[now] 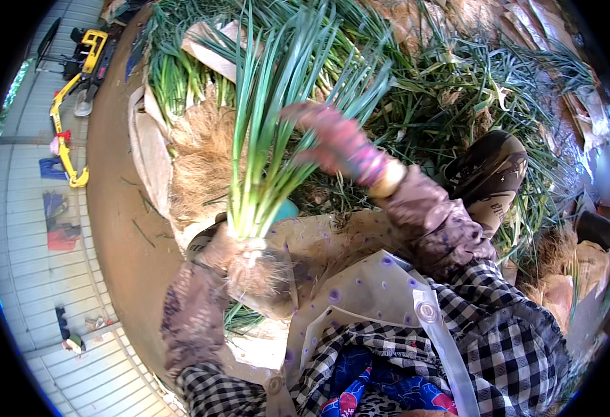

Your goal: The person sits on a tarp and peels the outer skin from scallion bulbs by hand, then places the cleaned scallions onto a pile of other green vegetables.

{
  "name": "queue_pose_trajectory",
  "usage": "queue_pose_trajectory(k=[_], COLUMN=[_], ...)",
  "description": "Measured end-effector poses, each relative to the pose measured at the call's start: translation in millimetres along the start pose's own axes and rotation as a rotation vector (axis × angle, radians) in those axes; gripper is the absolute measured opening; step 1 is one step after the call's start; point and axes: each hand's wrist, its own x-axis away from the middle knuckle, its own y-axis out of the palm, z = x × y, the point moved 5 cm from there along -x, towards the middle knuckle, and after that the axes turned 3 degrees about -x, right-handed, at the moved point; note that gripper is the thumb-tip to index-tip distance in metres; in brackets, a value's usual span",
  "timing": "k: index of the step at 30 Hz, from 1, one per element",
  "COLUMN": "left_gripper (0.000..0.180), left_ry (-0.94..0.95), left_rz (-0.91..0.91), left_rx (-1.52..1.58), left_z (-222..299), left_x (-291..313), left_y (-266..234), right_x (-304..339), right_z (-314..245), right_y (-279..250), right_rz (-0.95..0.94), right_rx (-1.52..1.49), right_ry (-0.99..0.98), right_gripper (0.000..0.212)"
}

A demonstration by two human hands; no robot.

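Note:
My left hand is closed around the base of a bunch of green onions, just above the white stems and the tangled pale roots. The bunch stands upright before me, its long green leaves fanning out at the top. My right hand, in a colourful patterned glove, is at the right side of the leaves. It is blurred by motion, but a gap shows between its thumb and fingers. Whether it touches the leaves I cannot tell.
More bundled green onions with brown roots lie at the far left, partly wrapped in pale cloth. Loose leaves are heaped at the right beside a camouflage boot. A spotted clear apron covers my lap. A yellow toy excavator is at left.

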Motion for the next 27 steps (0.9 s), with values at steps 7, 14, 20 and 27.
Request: queue_pose_trajectory(k=[7,14,20,27], left_gripper=[0.061,0.061,0.053,0.027], left_ry=[0.154,-0.036,0.067,-0.298], left_rz=[0.087,0.278,0.218,0.486], left_rx=[-0.245,-0.768,-0.706,-2.069], left_z=[25,-15,-21,49], left_x=[92,156,148,123], left_y=[-12,-55,-64,-37], right_x=[-5,-1,18,-60], right_z=[8,249,254,4], right_y=[114,-61,-157,53], right_rz=[-0.601,-0.297,-0.185,-0.45], right_rx=[0.495,1.099,1.089,-0.433], right_ry=[-0.107,0.539,1.061,-0.158], right_gripper=[0.047,0.008,0.059,0.064])
